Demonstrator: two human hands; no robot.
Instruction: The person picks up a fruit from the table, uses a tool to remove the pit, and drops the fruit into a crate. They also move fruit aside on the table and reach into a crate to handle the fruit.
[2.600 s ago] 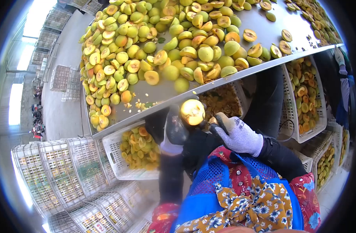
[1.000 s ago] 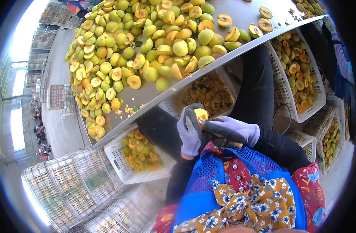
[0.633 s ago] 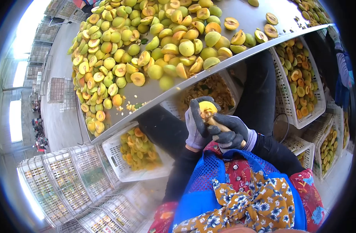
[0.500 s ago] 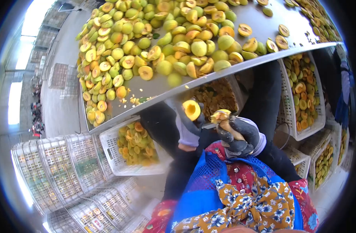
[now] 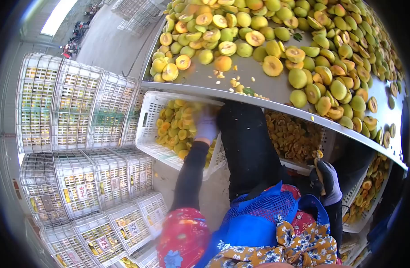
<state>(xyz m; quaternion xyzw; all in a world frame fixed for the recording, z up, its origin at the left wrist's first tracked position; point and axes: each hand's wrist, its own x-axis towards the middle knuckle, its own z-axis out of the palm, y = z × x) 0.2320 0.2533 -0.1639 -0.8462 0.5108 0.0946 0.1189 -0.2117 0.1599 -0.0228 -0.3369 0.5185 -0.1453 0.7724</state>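
Observation:
My left hand [image 5: 206, 127], smeared by motion, reaches into a white plastic crate [image 5: 147, 129] at my left. Its fingers lie over the yellow-green fruit halves [image 5: 176, 123] there, and whether it holds one I cannot make out. My right hand [image 5: 328, 178], in a dark glove, is closed around a wooden-handled tool [image 5: 320, 173] near my right knee. A bit of yellowish fruit flesh [image 5: 319, 154] shows at the tool's upper end. The metal table [image 5: 205, 82] ahead carries a heap of whole and cut fruit [image 5: 298, 78].
Under the table edge stands a crate of brownish fruit scraps [image 5: 294, 136]. Another crate of fruit halves [image 5: 363, 192] is at the right. Stacked white crates in wire frames [image 5: 79, 107] fill the left side. Pale pits [image 5: 235, 84] lie near the table's edge.
My left hand has gone from before my lap, where it held a hollowed fruit half, to the left crate. The view has turned left. My right hand keeps the tool.

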